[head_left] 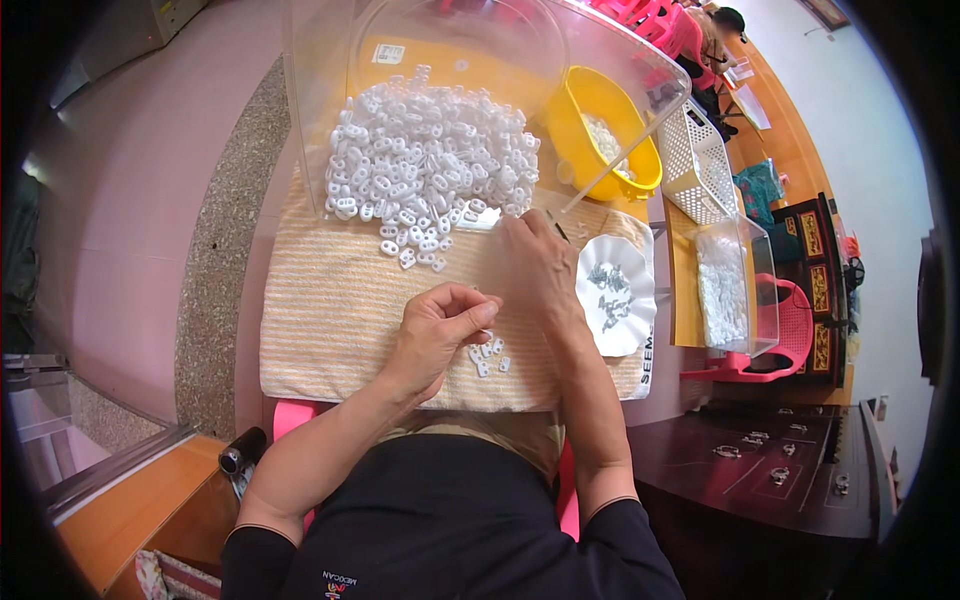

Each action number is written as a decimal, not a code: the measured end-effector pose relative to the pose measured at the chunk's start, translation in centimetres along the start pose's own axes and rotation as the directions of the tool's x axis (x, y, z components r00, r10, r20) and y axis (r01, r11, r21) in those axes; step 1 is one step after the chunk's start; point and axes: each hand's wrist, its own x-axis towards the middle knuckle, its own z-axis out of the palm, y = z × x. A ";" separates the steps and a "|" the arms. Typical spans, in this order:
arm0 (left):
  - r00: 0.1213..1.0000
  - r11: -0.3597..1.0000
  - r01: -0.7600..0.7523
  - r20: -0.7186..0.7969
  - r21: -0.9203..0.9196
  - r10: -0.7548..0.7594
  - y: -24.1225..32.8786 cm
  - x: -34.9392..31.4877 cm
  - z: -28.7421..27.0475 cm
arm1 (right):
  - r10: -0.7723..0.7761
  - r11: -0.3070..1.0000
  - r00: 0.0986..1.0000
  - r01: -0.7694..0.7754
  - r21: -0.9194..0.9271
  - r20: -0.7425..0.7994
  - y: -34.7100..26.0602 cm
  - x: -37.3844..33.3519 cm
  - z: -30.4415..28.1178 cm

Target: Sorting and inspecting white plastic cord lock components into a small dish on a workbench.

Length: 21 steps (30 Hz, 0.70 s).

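My left hand (445, 325) is closed in a pinch over the striped towel (330, 330); whatever its fingertips may hold is hidden. My right hand (540, 262) reaches forward to the right edge of a heap of small white two-holed plastic pieces (430, 150). Its fingers are blurred and partly turned away, so their grip does not show. A thin dark stick-like item (558, 227) lies beside it. Near my left wrist rests a small group of white pieces (488, 356). Right of my right forearm, a white wavy-rimmed plate (632, 328) bears small grey parts (610, 285).
A clear plastic box (310, 120) surrounds the heap's far part. Beyond it at right stand a yellow tub (570, 110), a white perforated basket (700, 165) and a clear bin (765, 300) of white pieces. Pink chairs (800, 320) and another person (708, 45) are farther off.
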 end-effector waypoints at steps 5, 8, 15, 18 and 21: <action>1.000 1.000 0.000 -0.003 -0.008 0.000 0.0 0.1 0.0 | 0.029 0.999 1.000 -0.028 0.043 -0.006 -0.6 0.4 -0.3; 1.000 1.000 -0.005 -0.003 -0.016 0.005 0.0 0.0 -0.1 | 0.053 0.992 0.993 -0.064 0.105 0.108 -1.8 0.9 -0.3; 1.000 1.000 -0.010 -0.004 -0.025 0.010 0.2 0.1 -0.1 | -0.001 0.999 0.989 -0.006 0.045 0.146 -2.0 1.8 0.5; 1.000 1.000 -0.020 -0.011 -0.023 0.020 0.2 0.1 -0.1 | -0.045 0.998 0.994 0.040 0.055 0.096 -1.8 1.5 1.1; 0.999 1.000 -0.027 -0.036 -0.008 0.027 0.2 0.0 0.0 | -0.082 0.996 0.995 0.080 0.037 0.058 -1.7 1.2 1.8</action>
